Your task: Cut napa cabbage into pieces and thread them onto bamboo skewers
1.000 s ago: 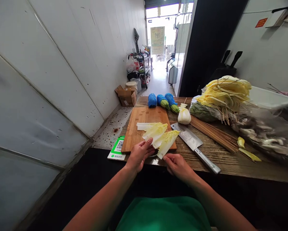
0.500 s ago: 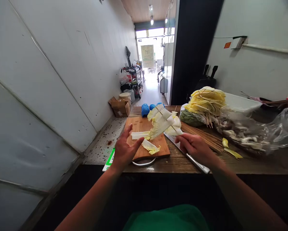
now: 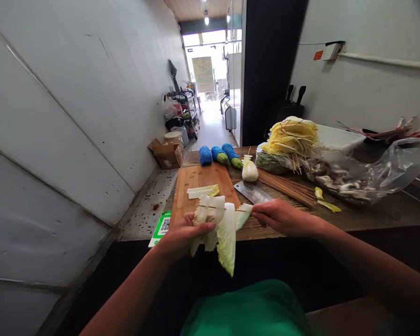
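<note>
Several napa cabbage leaves hang threaded along a thin bamboo skewer in front of my body. My left hand is closed on the leaves at the left end, its thumb lying across them. At the other end, my right hand pinches the skewer beside the last leaf piece. Behind the held leaves lies a wooden cutting board with a cut cabbage strip on it. A cleaver rests right of the board, its handle hidden by my right hand.
Loose bamboo skewers lie right of the cabbage heart. Beyond them are a pile of skewered cabbage and a plastic bag of mushrooms. Vegetables in blue netting sit behind the board. A green QR-code card is at the left.
The skewered leaves have come down and closer to me, now hanging from a nearly level skewer. My left hand, open before, has closed on them. The view has shifted a little right.
</note>
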{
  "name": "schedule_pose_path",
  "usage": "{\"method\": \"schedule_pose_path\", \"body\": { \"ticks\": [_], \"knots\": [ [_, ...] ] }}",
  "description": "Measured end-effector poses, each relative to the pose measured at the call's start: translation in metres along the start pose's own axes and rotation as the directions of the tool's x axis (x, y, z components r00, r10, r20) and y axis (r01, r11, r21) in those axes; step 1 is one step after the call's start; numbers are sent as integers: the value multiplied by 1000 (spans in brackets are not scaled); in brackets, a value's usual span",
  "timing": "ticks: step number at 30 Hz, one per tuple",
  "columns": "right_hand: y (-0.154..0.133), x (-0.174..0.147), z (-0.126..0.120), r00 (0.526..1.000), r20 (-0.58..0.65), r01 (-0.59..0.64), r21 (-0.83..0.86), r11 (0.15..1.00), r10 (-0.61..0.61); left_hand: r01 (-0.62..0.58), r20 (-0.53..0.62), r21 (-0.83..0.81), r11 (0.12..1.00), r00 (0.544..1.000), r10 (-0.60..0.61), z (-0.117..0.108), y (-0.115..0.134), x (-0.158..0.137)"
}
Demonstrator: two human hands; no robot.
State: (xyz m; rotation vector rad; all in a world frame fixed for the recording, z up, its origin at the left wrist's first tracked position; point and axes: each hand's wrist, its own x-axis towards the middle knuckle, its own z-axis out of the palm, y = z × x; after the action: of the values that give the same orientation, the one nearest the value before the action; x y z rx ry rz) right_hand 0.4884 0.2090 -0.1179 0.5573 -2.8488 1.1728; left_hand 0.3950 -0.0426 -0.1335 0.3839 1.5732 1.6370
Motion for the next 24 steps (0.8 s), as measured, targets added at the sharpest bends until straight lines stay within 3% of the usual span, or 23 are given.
{"method": "schedule_pose_path", "body": {
  "ticks": [3,7,9,11,13,16,18,21,24],
  "knots": [
    [0,3,4,995,-102,7,12,1000,-5,17,3,-53,998,1000,-16,4,-4,2],
    [0,2,7,1000,-4,-17,133,991,18,-13,-17,51,999,1000,13,1,-5,4],
    [1,1,8,998,3,-58,112,992,58,-83,-94,143,986,991,97,-2,-2,5],
    [3,0,10,995,-14,-96,74,993,97,-186,-218,273,944,944,249,-5,7,4],
    [5,0,12,994,-37,-105,8,994,105,-243,-268,493,835,871,411,-4,20,2],
    [3,4,18,994,-92,-77,-134,988,65,-306,-47,803,511,823,566,9,39,1],
    [-2,8,22,994,-105,-55,-208,977,33,-398,142,851,343,804,578,23,45,6],
    [-11,12,25,995,-99,-34,-241,970,10,-466,257,838,284,796,548,42,43,21],
    [-17,13,22,998,-63,-14,-187,982,3,-452,287,847,279,832,474,49,40,31]
  ]
}}
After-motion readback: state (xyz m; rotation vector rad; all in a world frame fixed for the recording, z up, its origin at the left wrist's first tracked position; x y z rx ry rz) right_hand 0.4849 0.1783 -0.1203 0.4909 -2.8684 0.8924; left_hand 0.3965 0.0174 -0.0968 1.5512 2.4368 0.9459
